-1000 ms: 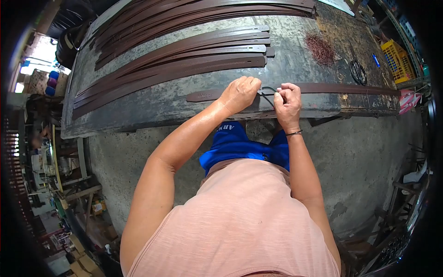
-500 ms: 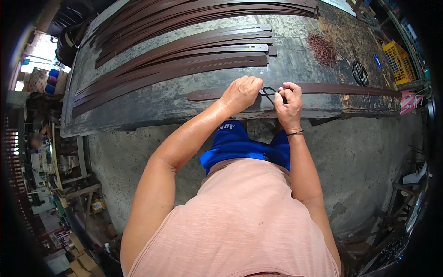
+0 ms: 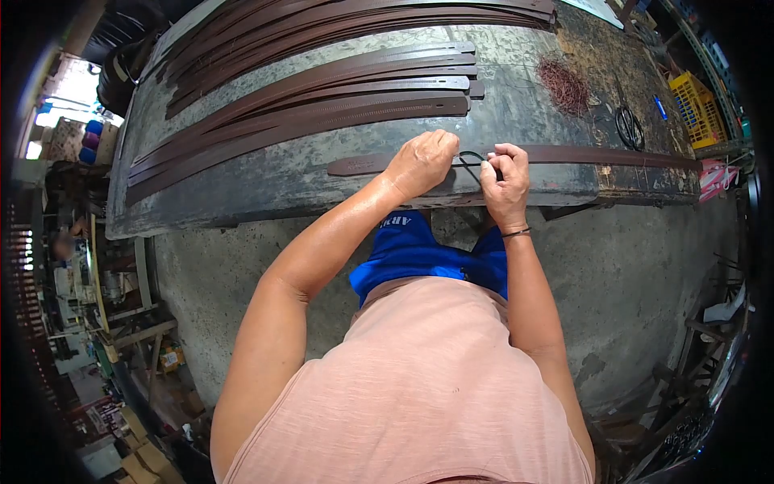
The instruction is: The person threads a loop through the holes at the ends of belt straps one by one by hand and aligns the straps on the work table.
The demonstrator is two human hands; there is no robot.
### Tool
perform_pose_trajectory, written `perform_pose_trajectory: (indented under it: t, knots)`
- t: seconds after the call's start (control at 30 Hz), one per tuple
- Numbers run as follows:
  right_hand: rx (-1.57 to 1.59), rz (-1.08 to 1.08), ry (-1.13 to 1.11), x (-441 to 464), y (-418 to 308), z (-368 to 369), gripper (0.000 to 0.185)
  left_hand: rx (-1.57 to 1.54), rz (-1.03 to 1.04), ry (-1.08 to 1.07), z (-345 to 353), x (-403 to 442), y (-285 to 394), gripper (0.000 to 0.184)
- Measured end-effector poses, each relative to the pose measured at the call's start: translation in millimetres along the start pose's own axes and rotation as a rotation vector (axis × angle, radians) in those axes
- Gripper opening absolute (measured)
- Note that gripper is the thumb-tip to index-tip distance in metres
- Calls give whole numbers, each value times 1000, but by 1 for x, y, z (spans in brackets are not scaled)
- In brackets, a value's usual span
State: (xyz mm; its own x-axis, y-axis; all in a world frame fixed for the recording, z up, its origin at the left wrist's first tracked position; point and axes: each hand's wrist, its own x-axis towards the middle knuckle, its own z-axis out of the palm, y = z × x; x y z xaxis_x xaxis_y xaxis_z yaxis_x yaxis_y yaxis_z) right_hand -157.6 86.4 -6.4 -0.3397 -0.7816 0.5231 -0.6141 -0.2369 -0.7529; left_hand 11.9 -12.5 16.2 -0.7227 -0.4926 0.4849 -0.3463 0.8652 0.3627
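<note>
A brown leather strap (image 3: 597,156) lies lengthwise along the table's near edge, its pointed, stamped end at the left. Over its middle, my right hand (image 3: 505,184) is curled shut on what look like black-handled scissors (image 3: 470,155); a loop of the handle shows between my hands. My left hand (image 3: 422,164) is closed in a pinch beside them, above the strap. Whatever its fingertips hold is hidden.
Behind my hands lies a bundle of brown straps (image 3: 306,109), with a larger pile (image 3: 347,32) farther back. To the right are tangled reddish threads (image 3: 564,86), black-handled scissors (image 3: 629,129), a blue pen (image 3: 660,108) and a yellow crate (image 3: 695,109).
Both hands stay almost in place. The black loop between them has shifted slightly, and the pale metal glint beside it has faded.
</note>
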Motion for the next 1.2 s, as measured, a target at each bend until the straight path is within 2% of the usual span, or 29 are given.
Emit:
perform_pose_trajectory:
  t: [0.1, 0.17, 0.27, 0.47, 0.63, 0.87, 0.97, 1.03, 1.1, 1.17, 1.2]
  knots:
    - [-16, -28, 50, 1, 1, 0, 6, -25, -26, 18, -3, -2, 1, 8]
    - [129, 238, 36, 1, -5, -1, 5, -26, -36, 20, -5, -5, 2, 8]
    - [231, 299, 62, 4, -11, -1, 7, 28, -34, -36, -5, -9, 4, 8]
    - [181, 218, 150, 9, -3, 2, 9, 150, -34, -95, -2, -7, 5, 6]
    - [148, 217, 158, 8, 1, 5, 9, 277, 12, -233, -2, 2, 7, 5]
    - [172, 205, 187, 7, 8, 6, 9, 384, 59, -285, 0, 12, 11, 7]
    - [135, 199, 165, 8, 2, 4, 9, 322, 96, -203, 4, 9, 2, 9]
    - [139, 241, 128, 8, -9, 1, 9, 244, 81, -29, 5, 6, 0, 11]
    - [142, 283, 83, 6, -7, 1, 8, 234, 55, -13, 7, 4, 1, 12]
    - [73, 121, 54, 4, 2, 4, 7, 226, 27, 6, 6, 2, 2, 13]
    - [74, 120, 51, 2, 5, 4, 7, 218, 27, 14, 5, 2, 3, 13]
